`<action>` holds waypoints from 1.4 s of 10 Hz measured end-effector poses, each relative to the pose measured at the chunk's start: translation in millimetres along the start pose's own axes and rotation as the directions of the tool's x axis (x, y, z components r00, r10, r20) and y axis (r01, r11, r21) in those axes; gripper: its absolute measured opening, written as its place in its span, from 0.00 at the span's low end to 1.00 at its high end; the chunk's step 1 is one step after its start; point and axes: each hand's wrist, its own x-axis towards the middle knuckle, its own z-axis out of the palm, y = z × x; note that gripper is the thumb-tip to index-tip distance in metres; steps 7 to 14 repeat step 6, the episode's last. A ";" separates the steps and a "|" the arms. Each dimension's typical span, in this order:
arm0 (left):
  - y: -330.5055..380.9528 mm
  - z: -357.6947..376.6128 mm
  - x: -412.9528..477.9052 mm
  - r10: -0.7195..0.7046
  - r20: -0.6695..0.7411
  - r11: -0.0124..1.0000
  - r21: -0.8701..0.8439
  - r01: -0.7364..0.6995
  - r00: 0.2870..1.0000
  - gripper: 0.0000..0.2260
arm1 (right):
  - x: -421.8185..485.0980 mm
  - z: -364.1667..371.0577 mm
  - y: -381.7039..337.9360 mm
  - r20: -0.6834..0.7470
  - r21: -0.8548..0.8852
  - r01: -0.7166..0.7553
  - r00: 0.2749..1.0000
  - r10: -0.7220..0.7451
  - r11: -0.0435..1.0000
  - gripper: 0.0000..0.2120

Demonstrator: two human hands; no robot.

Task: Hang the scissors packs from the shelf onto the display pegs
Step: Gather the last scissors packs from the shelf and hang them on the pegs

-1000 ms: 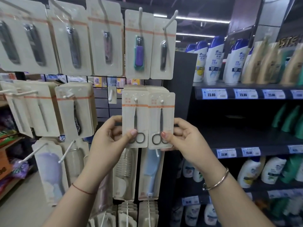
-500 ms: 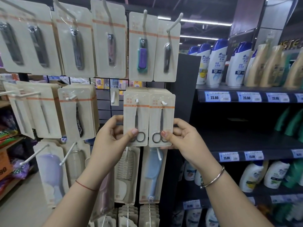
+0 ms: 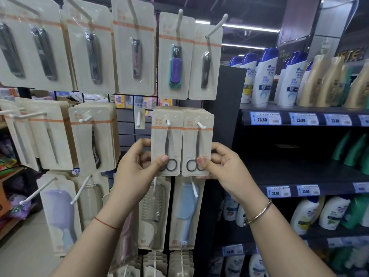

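Note:
Two beige scissors packs hang side by side on white pegs at the middle of the display rack. My left hand (image 3: 137, 162) pinches the lower edge of the left scissors pack (image 3: 166, 136), whose hole sits on the left peg (image 3: 168, 122). My right hand (image 3: 223, 166) pinches the bottom of the right scissors pack (image 3: 197, 140), threaded on the right peg (image 3: 201, 125). More packs of the same kind are stacked behind each front pack. Both thumbs press near the black scissor handles.
Nail clipper packs (image 3: 175, 56) hang on the row above, comb and brush packs (image 3: 185, 212) below. An empty short peg (image 3: 139, 118) sits left of the scissors. A dark shelf unit (image 3: 299, 172) with shampoo bottles (image 3: 265, 76) and price tags stands to the right.
Both hands stay on the two packs. The packs sit slightly further back on their pegs and the view has shifted a little; otherwise nothing visibly moved.

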 end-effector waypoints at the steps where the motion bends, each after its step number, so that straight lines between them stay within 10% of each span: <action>1: -2.6 -0.4 0.9 0.008 0.000 1.000 0.008 -0.008 1.000 0.09 | 1.2 -0.7 0.1 -0.001 -0.010 -0.007 1.000 0.007 1.000 0.08; 14: 6.3 -12.5 -21.2 -0.072 -0.002 0.979 0.189 0.072 0.997 0.07 | -18.4 -16.9 0.1 0.028 -0.121 -0.133 0.990 0.137 0.984 0.05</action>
